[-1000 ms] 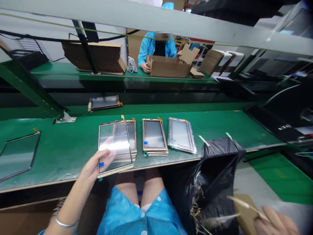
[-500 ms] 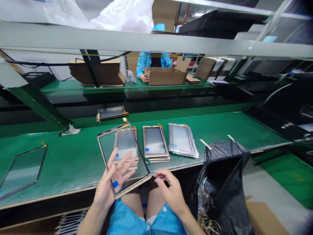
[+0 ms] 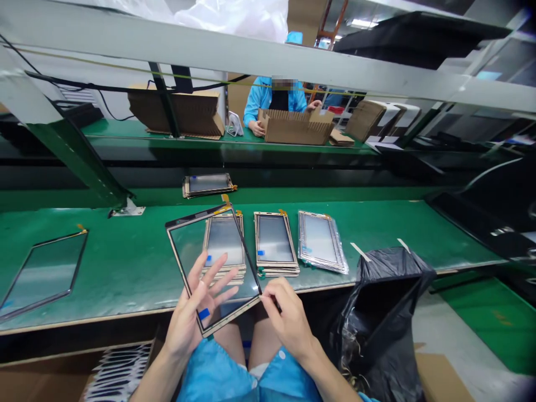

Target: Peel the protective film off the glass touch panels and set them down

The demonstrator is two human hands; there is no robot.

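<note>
My left hand (image 3: 184, 321) grips a glass panel (image 3: 196, 243), seemingly unfinished, my right hand (image 3: 290, 317) pinching its corner; stacks (image 3: 276, 241) beyond it, status unclear.

Clear panel (image 3: 221, 245) with black-and-cream frame (image 3: 232, 317), blue tab (image 3: 204, 314), orange tail (image 3: 226, 205); green worktop (image 3: 134, 268); black bag (image 3: 387, 318)

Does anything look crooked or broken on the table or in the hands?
A little crooked: the right-hand stack of panels has edges that don't line up neatly. Also, one lone panel lies far left, apart from the stacks. The held panel shows no obvious damage, though tiny cracks might not show.
</note>
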